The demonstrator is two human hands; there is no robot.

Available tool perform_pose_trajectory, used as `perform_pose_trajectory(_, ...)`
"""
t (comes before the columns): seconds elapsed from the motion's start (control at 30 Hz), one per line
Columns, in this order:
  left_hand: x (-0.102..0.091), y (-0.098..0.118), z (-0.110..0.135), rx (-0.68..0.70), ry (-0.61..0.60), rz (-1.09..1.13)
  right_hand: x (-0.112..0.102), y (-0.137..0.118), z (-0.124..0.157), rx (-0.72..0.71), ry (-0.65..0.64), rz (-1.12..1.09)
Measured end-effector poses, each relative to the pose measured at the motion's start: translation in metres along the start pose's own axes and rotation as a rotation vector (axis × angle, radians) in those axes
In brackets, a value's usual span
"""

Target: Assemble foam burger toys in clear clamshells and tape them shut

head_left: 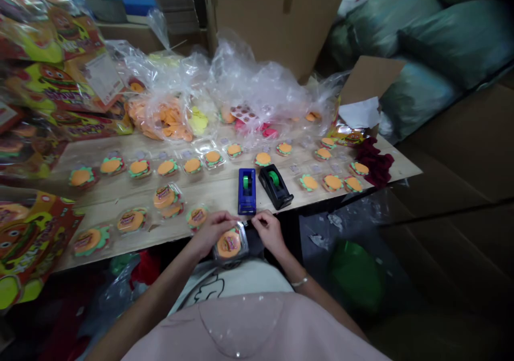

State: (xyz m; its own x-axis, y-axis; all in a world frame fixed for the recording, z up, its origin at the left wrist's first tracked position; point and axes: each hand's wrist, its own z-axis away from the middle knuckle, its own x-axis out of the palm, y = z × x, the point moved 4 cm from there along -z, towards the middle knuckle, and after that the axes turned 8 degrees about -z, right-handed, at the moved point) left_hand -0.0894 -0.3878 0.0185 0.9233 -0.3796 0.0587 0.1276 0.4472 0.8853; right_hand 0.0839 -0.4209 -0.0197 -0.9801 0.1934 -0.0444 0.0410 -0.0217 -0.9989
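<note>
My left hand (pixel 212 230) and my right hand (pixel 268 230) meet at the near edge of the wooden table (pixel 225 192). Between them sits a clear round plastic case (pixel 229 246) with an orange burger-shaped item inside, held over my lap. The left hand's fingers curl on the case's top edge. My right hand pinches at the case's upper right rim, close to the blue tape dispenser (pixel 246 190). What the right fingers pinch is too small to make out. A black tape dispenser (pixel 275 186) with a green roll stands just right of the blue one.
Several burger-shaped items, some in clear cases (pixel 167 197), lie in rows across the table. Crumpled clear plastic bags (pixel 249 90) with orange pieces fill the back. Printed burger packages (pixel 48 82) are stacked at left. Cardboard boxes (pixel 277 18) and grey sacks (pixel 441 34) stand behind and right.
</note>
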Motion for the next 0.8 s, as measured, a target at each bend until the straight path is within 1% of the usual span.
perform_pose_trajectory(0.03, -0.001, 0.002, 0.003, -0.022, -0.019, 0.035, -0.003, -0.006, 0.002, 0.039, -0.084, -0.067)
perform_pose_trajectory(0.1, -0.001, 0.006, 0.009, -0.058, -0.065, 0.082, -0.004, -0.021, 0.008, 0.093, -0.302, -0.191)
perform_pose_trajectory(0.17, 0.000, 0.011, 0.012, -0.072, -0.092, 0.101, -0.002, -0.036, 0.014, 0.100, -0.500, -0.244)
perform_pose_trajectory(0.23, 0.001, 0.014, 0.012, -0.075, -0.101, 0.102, 0.004, -0.045, 0.018, 0.103, -0.618, -0.230)
perform_pose_trajectory(0.3, 0.002, 0.016, 0.013, -0.078, -0.099, 0.090, 0.011, -0.047, 0.018, 0.106, -0.661, -0.190)
perform_pose_trajectory(0.43, 0.002, 0.017, 0.015, -0.058, -0.089, 0.055, 0.018, -0.047, 0.016, 0.048, -0.654, 0.009)
perform_pose_trajectory(0.5, -0.001, 0.017, 0.017, -0.042, -0.071, 0.036, 0.015, -0.048, 0.017, 0.012, -0.591, 0.112)
perform_pose_trajectory(0.53, -0.003, 0.016, 0.018, -0.036, -0.058, 0.034, 0.012, -0.050, 0.017, -0.011, -0.517, 0.148)
perform_pose_trajectory(0.63, -0.005, 0.015, 0.018, -0.024, -0.022, 0.055, 0.000, -0.060, 0.023, -0.083, -0.229, 0.194)
perform_pose_trajectory(0.67, -0.005, 0.015, 0.018, -0.017, -0.011, 0.058, -0.001, -0.062, 0.026, -0.086, -0.178, 0.190)
perform_pose_trajectory(0.7, -0.005, 0.015, 0.018, -0.011, -0.003, 0.057, -0.001, -0.064, 0.028, -0.073, -0.161, 0.174)
perform_pose_trajectory(0.8, -0.001, 0.018, 0.019, 0.004, 0.006, 0.058, 0.009, -0.062, 0.031, 0.047, -0.207, 0.044)
